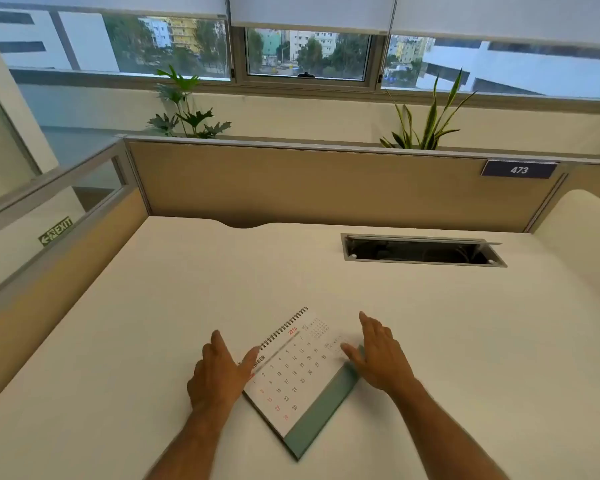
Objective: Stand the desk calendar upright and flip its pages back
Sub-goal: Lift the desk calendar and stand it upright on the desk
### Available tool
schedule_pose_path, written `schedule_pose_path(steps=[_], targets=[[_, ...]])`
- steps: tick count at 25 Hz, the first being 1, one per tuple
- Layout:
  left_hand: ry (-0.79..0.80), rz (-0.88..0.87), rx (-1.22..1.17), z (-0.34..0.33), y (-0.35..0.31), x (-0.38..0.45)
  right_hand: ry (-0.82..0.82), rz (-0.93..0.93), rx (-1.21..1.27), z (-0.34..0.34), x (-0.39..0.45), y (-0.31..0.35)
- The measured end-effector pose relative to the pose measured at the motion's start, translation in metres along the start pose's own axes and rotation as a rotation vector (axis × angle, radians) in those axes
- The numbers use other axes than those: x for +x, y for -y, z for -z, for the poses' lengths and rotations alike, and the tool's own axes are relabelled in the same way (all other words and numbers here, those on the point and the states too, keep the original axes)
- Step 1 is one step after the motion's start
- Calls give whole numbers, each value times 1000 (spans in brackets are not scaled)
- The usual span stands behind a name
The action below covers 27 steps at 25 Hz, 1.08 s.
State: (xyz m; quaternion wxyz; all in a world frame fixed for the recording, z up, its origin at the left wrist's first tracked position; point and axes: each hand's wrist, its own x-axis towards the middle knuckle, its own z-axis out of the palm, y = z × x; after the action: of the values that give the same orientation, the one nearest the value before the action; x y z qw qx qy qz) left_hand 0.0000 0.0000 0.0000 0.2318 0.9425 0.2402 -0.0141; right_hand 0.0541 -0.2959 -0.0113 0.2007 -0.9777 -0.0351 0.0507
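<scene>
Currently desk calendar (297, 374) flat on desk (153, 306), skewed, spiral edge at 11 o'clock. Left hand (219, 372) and right hand (378, 355) flank it, fingers spread, holding nothing. Likely light, stiff card, slippery; pinch spiral edge, brace green base.

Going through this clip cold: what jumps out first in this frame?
The desk calendar lies flat and askew on the white desk, spiral binding at its far edge and a green base strip at its near edge. The left hand and right hand flank it, open, fingers at its edges. Farther back, an open cable hatch is cut into the desk, and a plate reading 473 sits on the partition.
</scene>
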Motion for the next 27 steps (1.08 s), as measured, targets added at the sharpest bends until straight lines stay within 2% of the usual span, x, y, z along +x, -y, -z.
schedule_pose_path(steps=[6,11,16,22,27], targets=[[67,104,-68,-5,-2,6,32,-72,2,-10,-9,-1],[93,164,-356,-10,-8,19,-13,-159,81,-9,-23,1],[125,197,-573,-13,-14,26,62,-362,283,-8,-34,-3],[138,200,-444,-19,-7,17,107,-469,467,-8,-35,-5],[148,225,-505,-18,-3,17,150,-507,598,-3,-34,-5]])
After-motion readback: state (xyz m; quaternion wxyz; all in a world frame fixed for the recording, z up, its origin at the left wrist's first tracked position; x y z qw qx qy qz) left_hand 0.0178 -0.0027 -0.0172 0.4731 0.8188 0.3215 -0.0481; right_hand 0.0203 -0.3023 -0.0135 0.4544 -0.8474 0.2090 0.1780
